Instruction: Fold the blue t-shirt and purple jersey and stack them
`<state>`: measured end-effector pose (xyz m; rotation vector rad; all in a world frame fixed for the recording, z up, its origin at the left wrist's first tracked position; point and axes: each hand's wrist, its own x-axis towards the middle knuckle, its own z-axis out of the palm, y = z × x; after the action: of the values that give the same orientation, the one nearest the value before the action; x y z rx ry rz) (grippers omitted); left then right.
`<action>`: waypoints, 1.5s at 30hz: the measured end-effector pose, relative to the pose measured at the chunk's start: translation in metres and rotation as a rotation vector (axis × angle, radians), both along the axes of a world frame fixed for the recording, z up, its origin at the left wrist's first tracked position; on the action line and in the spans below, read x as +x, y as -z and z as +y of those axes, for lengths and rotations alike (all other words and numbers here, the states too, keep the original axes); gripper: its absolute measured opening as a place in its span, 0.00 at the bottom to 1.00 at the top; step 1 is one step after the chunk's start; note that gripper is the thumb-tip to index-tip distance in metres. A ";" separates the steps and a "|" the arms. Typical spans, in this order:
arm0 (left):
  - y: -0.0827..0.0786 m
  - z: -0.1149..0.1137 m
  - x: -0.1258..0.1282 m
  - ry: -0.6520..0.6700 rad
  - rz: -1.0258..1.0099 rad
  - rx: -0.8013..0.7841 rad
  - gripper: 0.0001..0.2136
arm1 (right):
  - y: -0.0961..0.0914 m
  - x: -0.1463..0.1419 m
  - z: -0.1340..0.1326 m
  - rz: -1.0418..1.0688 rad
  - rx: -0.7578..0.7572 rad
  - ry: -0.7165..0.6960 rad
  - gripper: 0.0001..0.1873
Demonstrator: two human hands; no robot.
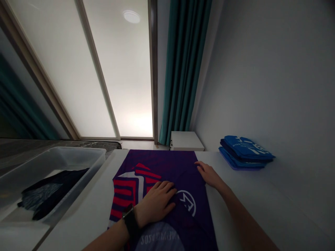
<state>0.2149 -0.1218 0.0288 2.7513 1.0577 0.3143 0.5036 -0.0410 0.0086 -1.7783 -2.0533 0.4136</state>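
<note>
A purple sports shirt [162, 162] with red stripes and white print lies spread on the white table. Its lettering appears upside down from where I look. My left hand [158, 200], with a dark watch on the wrist, rests flat on the middle of the shirt, fingers stretched out. Over at the shirt's right edge, my right hand [208, 173] touches the fabric with its fingertips, the fingers slightly bent and apart. Its palm side is hidden.
A clear plastic bin [95, 153] with dark clothing [52, 190] inside stands at the left. Folded blue shirts [244, 150] are stacked on the table [225, 209] near the right wall. Beyond the table are a small white cabinet [185, 140] and a teal curtain [183, 76].
</note>
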 end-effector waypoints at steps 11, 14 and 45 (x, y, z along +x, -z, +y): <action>0.002 0.008 -0.001 0.004 -0.029 -0.044 0.17 | 0.001 0.019 -0.016 0.362 -0.073 -0.114 0.18; 0.006 0.008 -0.002 -0.003 -0.034 -0.034 0.17 | 0.009 0.021 -0.012 0.243 -0.018 -0.067 0.16; -0.005 -0.044 0.106 0.639 0.030 0.264 0.05 | 0.026 0.031 -0.016 0.149 0.091 -0.031 0.18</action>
<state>0.3211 -0.1663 0.0334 3.1392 0.1029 0.3289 0.5342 -0.0571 -0.0169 -1.6145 -1.9671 0.4408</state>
